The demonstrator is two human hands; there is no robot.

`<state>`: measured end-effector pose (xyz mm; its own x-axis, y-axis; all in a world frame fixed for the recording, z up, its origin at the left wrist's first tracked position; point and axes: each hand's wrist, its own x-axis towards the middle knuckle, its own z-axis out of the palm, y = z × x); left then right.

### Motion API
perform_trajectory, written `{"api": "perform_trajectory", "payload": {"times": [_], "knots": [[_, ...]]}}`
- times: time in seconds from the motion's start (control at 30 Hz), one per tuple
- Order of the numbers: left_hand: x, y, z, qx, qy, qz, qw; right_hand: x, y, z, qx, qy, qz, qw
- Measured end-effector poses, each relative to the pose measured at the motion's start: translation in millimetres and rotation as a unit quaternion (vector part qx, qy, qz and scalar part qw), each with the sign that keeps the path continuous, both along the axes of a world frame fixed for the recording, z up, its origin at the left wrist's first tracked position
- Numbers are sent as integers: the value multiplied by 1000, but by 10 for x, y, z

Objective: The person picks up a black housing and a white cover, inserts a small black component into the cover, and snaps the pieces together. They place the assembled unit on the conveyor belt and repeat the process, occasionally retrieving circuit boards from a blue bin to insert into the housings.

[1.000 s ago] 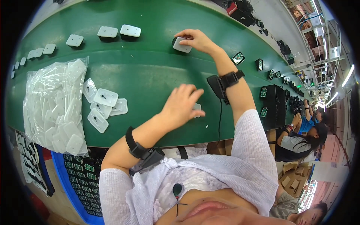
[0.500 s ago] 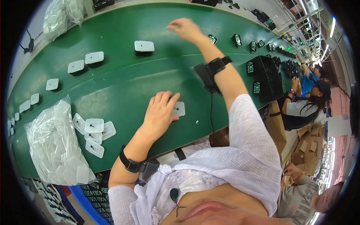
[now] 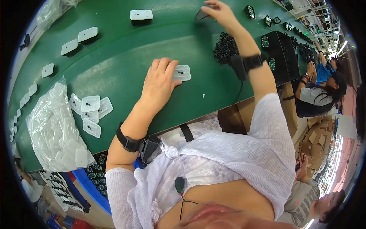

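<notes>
My left hand (image 3: 159, 82) rests on the green table with fingers and thumb around the left end of a translucent white plastic cover (image 3: 184, 72). A small black part sits in the middle of this cover. Farther off and to the right, my right hand (image 3: 222, 14) pinches a small black case (image 3: 202, 14) at the far side of the table; what is inside it cannot be seen. Below my right forearm lies a heap of small black parts (image 3: 225, 47). Several loose white covers (image 3: 90, 103) overlap to the left of my left hand.
A clear bag of white covers (image 3: 57, 129) lies at the left. White-topped cases (image 3: 141, 15) form a spaced line along the table (image 3: 122, 61). A large black box (image 3: 280, 57) stands at the right, with black cases (image 3: 249, 11) beyond it. Co-workers sit at the right.
My right hand, whose fingers were blurred over the far side, now grips a black case. The right forearm has shifted, uncovering the heap of black parts. My left hand stays on the cover.
</notes>
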<state>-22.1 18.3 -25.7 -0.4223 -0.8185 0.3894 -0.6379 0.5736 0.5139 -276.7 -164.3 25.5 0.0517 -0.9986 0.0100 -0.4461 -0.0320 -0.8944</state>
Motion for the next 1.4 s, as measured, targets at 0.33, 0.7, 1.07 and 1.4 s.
{"api": "perform_trajectory", "payload": {"times": [0.33, 0.7, 1.07, 1.4], "knots": [[90, -36, 92, 39, 28, -41, 998, 157, 1315, -300, -245, 245, 85, 934], [357, -120, 225, 139, 151, -21, 978, 527, 1802, -106, -254, 164, 173, 937], [413, -1, 164, 115, 72, -57, 989, 667, 1832, -185, -250, 205, 214, 922], [308, 144, 236, 24, -92, -18, 995, 697, 1856, -208, -301, 306, 218, 877]]}}
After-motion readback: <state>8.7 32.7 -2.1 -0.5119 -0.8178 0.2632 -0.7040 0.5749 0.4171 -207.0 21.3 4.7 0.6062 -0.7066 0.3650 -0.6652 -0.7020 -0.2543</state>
